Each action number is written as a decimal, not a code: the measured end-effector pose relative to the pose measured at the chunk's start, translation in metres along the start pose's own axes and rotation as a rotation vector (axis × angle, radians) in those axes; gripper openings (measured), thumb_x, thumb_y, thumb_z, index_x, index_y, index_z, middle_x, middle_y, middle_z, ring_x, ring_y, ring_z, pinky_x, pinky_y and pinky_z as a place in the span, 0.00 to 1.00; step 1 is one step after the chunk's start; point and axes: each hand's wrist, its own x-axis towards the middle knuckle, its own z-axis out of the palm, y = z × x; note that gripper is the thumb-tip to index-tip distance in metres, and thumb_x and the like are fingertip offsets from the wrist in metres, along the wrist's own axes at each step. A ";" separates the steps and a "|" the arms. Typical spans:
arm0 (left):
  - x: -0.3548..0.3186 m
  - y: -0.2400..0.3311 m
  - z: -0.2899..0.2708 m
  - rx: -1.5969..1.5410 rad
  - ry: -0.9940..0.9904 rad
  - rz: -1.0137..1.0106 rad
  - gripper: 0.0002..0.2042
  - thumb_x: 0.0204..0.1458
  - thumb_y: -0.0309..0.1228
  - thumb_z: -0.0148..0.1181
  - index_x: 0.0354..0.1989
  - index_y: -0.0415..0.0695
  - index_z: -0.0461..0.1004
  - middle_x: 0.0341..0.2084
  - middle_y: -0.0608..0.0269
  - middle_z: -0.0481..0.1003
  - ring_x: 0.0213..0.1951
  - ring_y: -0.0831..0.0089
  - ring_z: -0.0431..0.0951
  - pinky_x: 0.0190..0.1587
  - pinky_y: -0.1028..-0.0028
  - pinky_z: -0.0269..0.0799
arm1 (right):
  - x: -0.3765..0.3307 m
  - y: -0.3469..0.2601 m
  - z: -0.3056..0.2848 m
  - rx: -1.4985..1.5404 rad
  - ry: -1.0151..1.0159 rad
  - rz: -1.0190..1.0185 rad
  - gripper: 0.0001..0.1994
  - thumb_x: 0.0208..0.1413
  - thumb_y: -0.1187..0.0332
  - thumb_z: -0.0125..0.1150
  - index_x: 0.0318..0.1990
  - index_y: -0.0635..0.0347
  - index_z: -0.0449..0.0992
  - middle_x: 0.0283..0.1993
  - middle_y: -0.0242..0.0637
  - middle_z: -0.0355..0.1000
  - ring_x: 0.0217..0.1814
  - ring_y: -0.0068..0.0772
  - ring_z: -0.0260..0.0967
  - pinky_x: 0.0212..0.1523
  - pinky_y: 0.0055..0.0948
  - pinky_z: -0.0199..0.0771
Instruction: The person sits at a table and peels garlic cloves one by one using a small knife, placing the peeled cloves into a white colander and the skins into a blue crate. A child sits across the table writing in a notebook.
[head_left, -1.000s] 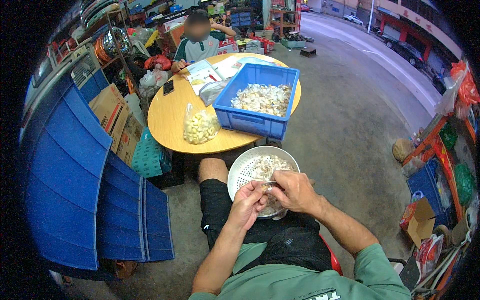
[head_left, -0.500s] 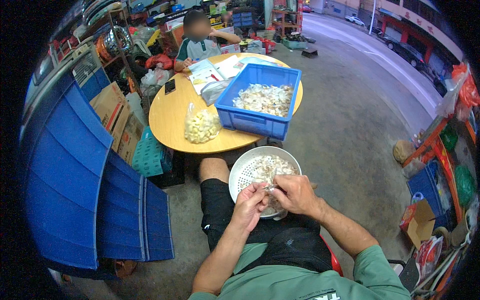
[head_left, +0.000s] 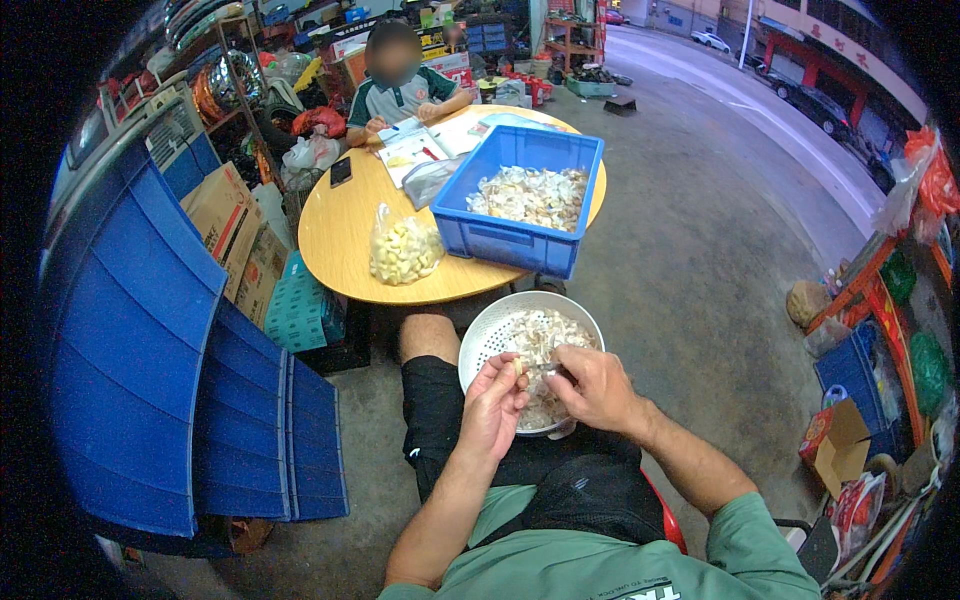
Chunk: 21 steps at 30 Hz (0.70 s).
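My left hand [head_left: 492,405] pinches a pale yellow garlic clove [head_left: 517,366] between thumb and fingertips, above the left part of a white perforated colander [head_left: 482,325]. Papery garlic cloves and skins [head_left: 545,335] fill much of the colander, which rests at my lap. My right hand [head_left: 592,388] hovers over its right side, fingers curled and thumb pressed in; anything they grip is hidden. The two hands are slightly apart. On the table ahead, a clear plastic bag [head_left: 404,250] holds peeled yellow cloves, beside a blue crate [head_left: 510,240] heaped with garlic skins.
The round wooden table [head_left: 330,235] also bears a phone [head_left: 341,172], open books [head_left: 415,152] and a grey pouch [head_left: 432,180]. Across it sits a person [head_left: 395,100] holding a pen. Blue panels [head_left: 150,330] stand at left; an open carton [head_left: 838,445] lies at right.
My hands have drawn apart, and the clove now shows at my left fingertips. Across the table, the person's raised hand has come down toward the books.
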 end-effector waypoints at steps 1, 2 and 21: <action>-0.001 0.000 0.001 0.016 0.007 -0.005 0.08 0.66 0.29 0.53 0.50 0.42 0.71 0.37 0.65 0.74 0.33 0.81 0.71 0.31 0.83 0.65 | 0.001 0.000 0.000 -0.031 0.017 0.006 0.10 0.54 0.67 0.62 0.32 0.63 0.69 0.29 0.51 0.72 0.34 0.57 0.74 0.35 0.50 0.73; -0.001 0.000 0.002 0.032 0.013 -0.009 0.08 0.66 0.29 0.52 0.50 0.42 0.71 0.37 0.64 0.74 0.33 0.82 0.71 0.31 0.83 0.64 | 0.002 0.001 0.000 -0.062 0.034 0.012 0.10 0.54 0.67 0.62 0.32 0.63 0.69 0.29 0.50 0.72 0.34 0.57 0.73 0.35 0.49 0.73; -0.008 -0.011 0.014 0.083 0.044 -0.010 0.07 0.66 0.29 0.54 0.45 0.40 0.75 0.33 0.69 0.74 0.29 0.85 0.68 0.28 0.84 0.63 | 0.003 0.011 0.017 -0.115 0.074 -0.109 0.13 0.53 0.64 0.66 0.31 0.61 0.67 0.28 0.47 0.71 0.32 0.53 0.73 0.33 0.47 0.72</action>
